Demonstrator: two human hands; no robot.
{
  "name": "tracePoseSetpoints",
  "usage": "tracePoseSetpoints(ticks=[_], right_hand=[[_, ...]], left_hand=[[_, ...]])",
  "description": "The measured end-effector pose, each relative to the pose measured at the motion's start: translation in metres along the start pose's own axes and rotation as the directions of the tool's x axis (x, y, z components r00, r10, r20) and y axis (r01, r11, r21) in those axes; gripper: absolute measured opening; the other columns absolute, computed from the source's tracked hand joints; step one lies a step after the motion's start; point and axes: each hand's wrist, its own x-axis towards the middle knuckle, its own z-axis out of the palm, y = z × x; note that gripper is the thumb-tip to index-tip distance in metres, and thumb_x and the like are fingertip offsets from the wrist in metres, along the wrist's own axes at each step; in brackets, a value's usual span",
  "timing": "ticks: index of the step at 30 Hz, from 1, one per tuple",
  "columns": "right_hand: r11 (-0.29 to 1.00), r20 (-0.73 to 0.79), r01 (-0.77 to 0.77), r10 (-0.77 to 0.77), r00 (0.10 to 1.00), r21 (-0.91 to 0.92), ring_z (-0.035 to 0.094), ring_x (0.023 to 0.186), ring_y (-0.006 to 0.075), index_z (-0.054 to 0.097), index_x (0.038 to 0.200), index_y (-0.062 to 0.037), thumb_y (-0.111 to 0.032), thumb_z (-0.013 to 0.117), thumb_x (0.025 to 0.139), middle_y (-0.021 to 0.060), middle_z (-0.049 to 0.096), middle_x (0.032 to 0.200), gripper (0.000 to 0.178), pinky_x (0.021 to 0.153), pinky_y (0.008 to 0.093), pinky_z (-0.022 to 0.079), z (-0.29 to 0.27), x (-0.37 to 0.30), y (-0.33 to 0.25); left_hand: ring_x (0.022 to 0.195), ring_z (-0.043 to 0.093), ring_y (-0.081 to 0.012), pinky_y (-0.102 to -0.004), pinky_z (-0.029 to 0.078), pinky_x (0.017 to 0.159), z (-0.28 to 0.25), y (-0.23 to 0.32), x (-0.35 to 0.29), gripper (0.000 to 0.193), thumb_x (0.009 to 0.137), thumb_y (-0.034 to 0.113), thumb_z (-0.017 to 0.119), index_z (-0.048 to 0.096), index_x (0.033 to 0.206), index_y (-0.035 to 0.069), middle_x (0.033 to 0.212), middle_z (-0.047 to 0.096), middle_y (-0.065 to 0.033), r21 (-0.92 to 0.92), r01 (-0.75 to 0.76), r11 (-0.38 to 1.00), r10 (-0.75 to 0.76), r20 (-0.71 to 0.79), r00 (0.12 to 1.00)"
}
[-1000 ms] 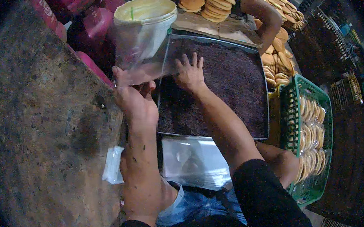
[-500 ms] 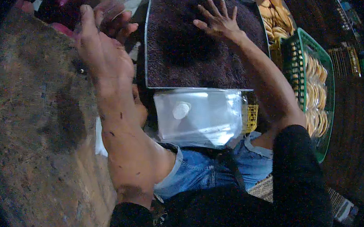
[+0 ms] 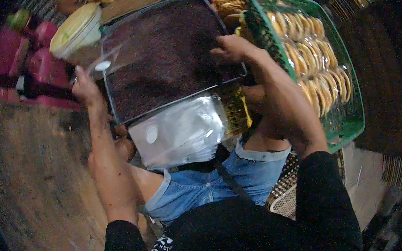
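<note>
My left hand [image 3: 87, 87] pinches this clear plastic bag [image 3: 103, 66], probably limp, slippery, best edge-held; whether my right hand [image 3: 235, 49] grips anything, I can't tell.

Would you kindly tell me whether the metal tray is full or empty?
Not empty: dark crumbly material spreads across the tray; how deep, I cannot tell.

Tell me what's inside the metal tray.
Dark, crumbly stuff lies across the tray, hiding its floor. A clear bag by the left hand overlaps its left side. The right hand crosses the right rim; whatever is directly beneath it is hidden.
</note>
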Motion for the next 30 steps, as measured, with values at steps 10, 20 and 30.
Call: tracePoseSetpoints(ticks=[10, 20, 30], right_hand=[[0.968, -0.109, 0.112, -0.09, 0.99, 0.224, 0.067, 0.102, 0.0357, 0.074, 0.104, -0.0092, -0.038, 0.058, 0.094, 0.0151, 0.072, 0.106, 0.034, 0.086, 0.0485, 0.054, 0.007, -0.011, -0.072], [0.929, -0.057, 0.334, -0.329, 0.942, 0.158, 0.07, 0.097, 0.0326, 0.076, 0.097, -0.0079, -0.043, 0.073, 0.082, 0.0141, 0.073, 0.1, 0.038, 0.082, 0.0446, 0.056, 0.034, -0.018, -0.111], [0.948, -0.059, 0.279, -0.273, 0.96, 0.153, 0.07, 0.097, 0.0321, 0.076, 0.095, -0.0081, -0.039, 0.074, 0.079, 0.0137, 0.074, 0.099, 0.035, 0.08, 0.0446, 0.056, 0.038, -0.015, -0.108]], left_hand=[[0.082, 0.065, -0.0315, -0.0434, 0.048, 0.075, -0.005, -0.043, 0.026, 0.062, 0.102, 0.047, 0.044, 0.069, 0.104, -0.01, 0.091, 0.071, -0.0235, 0.39, -0.523, 0.758, 0.321, 0.475, 0.819], [0.072, 0.064, -0.0224, -0.0396, 0.048, 0.071, -0.01, -0.03, 0.01, 0.061, 0.103, 0.046, 0.041, 0.071, 0.098, -0.006, 0.082, 0.073, -0.0131, 0.529, -0.383, 0.758, -0.032, 0.616, 0.787], [0.068, 0.062, -0.0225, -0.0394, 0.047, 0.068, 0.007, -0.021, -0.012, 0.058, 0.104, 0.042, 0.041, 0.07, 0.095, -0.007, 0.079, 0.071, -0.0132, 0.437, -0.424, 0.793, 0.073, 0.623, 0.778]])
